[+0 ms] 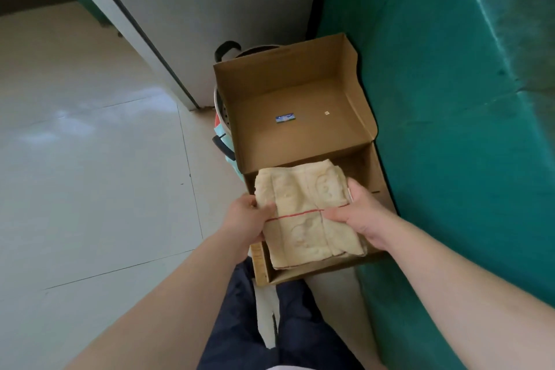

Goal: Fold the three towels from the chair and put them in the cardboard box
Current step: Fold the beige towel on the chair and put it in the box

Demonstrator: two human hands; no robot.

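A folded cream towel (306, 213) with a thin red stripe across it is held over the open cardboard box (372, 177), low in the middle of the head view. My left hand (246, 222) grips the towel's left edge and my right hand (357, 213) grips its right edge. The towel covers most of the box's inside, so what lies under it is hidden. The box's lid (300, 120) stands open behind it, with a small blue sticker on its inner face.
A green upholstered seat (468, 117) runs along the right of the box. A metal pot with black handles (223, 117) sits behind and left of the box, against a grey door (192, 9). Pale floor tiles (90, 159) spread to the left.
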